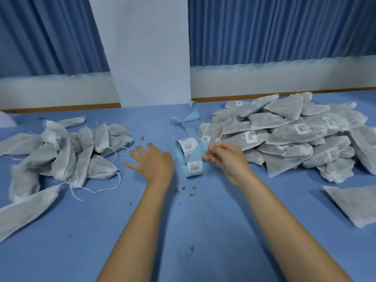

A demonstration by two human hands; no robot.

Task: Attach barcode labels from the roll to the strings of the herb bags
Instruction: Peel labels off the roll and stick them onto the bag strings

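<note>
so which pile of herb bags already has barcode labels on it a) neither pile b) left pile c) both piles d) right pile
d, white barcode labels show on several bags in the right pile, while the left pile shows only bare strings.

The left hand (151, 162) was spread open over the blue bench (183, 231), fingers toward the unlabelled bags (67, 157) — the right hand (225, 159) pinched the backing strip (196, 153) of the label roll (188, 148), just beside the labelled pile (295, 135), with green crumbs (183, 190) scattered between the forearms
</note>
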